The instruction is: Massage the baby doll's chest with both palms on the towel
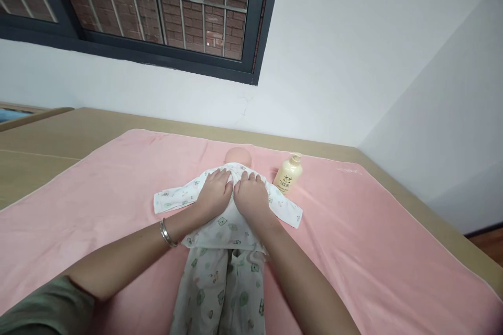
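Note:
A baby doll lies stretched out in front of me, its smooth bald head [238,156] at the far end. It is dressed in a white printed long-sleeved top [236,230] and matching trousers [212,288]; both sleeves spread outward. My left hand [215,192] rests on the upper left of the top, fingers laid over the cloth near the collar. Beside it, my right hand [251,196] lies on the upper right, fingers slightly apart on the fabric. The thumbs are close together at the middle. What lies under the palms is hidden.
A pale yellow pump bottle [289,172] stands right of the doll's shoulder. Beneath everything spreads a pink cloth [353,230] over a wooden surface [98,118]. A white wall [314,63] and a barred window [165,5] rise behind.

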Available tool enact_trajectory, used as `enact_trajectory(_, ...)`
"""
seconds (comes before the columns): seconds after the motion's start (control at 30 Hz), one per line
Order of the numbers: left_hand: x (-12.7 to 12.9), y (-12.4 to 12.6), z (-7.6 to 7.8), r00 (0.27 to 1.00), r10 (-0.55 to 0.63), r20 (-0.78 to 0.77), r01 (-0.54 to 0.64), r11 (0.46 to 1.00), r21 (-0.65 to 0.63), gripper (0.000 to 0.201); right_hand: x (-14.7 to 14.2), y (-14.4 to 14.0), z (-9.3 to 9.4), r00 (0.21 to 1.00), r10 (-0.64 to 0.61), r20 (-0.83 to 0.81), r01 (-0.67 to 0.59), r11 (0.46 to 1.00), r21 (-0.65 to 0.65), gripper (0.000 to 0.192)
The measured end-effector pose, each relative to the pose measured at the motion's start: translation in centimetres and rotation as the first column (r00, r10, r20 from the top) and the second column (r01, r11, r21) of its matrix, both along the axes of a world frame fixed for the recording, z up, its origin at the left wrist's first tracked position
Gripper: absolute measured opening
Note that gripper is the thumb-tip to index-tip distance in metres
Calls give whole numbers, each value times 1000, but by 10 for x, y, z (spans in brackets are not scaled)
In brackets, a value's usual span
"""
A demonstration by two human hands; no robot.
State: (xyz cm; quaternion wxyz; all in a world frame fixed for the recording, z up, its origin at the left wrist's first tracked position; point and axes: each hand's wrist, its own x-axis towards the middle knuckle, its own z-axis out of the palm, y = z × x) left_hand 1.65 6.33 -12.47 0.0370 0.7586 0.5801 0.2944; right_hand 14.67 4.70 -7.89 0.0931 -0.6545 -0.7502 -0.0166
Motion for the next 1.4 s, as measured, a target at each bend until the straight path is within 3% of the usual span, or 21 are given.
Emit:
enact_trajectory(0.17, 7, -13, -5, 996, -5, -92, 15, 995, 102, 48, 24, 22, -4, 977, 173, -127, -179, 983, -36, 50)
enact_trajectory(0.27, 11, -19, -6, 991, -54, -122, 71, 989, 133, 50, 34, 32, -3, 962, 204, -183, -223, 971, -89, 49)
enact_trajectory(0.33, 9, -16, -4, 993, -69, -98, 79, 992, 100, 50, 31, 29, -2, 972, 175, -158, -191, 978, -89, 51)
enact_trajectory(0.5, -3, 1, 11, 1000, -22, -9, 21, 992, -123, 58, 3, 3, 6, 1000, -22, -16, 20, 996, -81, 53)
enact_trajectory(0.57, -5, 5, 14, 1000, -2, 1, 2, 990, -140, 60, -5, -6, 9, 999, -43, 17, 44, 996, -79, 53)
enact_trajectory(0.83, 7, -12, -5, 993, 32, -110, -22, 996, 90, 52, 15, 14, 4, 994, 66, -91, -74, 994, -79, 49)
enact_trajectory(0.97, 7, -16, -2, 992, 0, -127, 15, 992, 121, 53, 22, 22, 0, 986, 80, -148, -94, 992, -86, 51)
enact_trajectory(1.07, 0, -11, 9, 999, -27, -43, 30, 998, 57, 53, 22, 17, 5, 976, 108, -191, -124, 990, -74, 51)
enact_trajectory(1.2, -10, 0, 23, 986, -38, 161, 50, 996, -71, 53, 15, 8, 10, 957, 146, -250, -138, 989, 51, 53)
enact_trajectory(1.4, -13, 6, 23, 971, -40, 235, 66, 992, -103, 52, 4, 5, 0, 958, 200, -205, -195, 980, 44, 50)
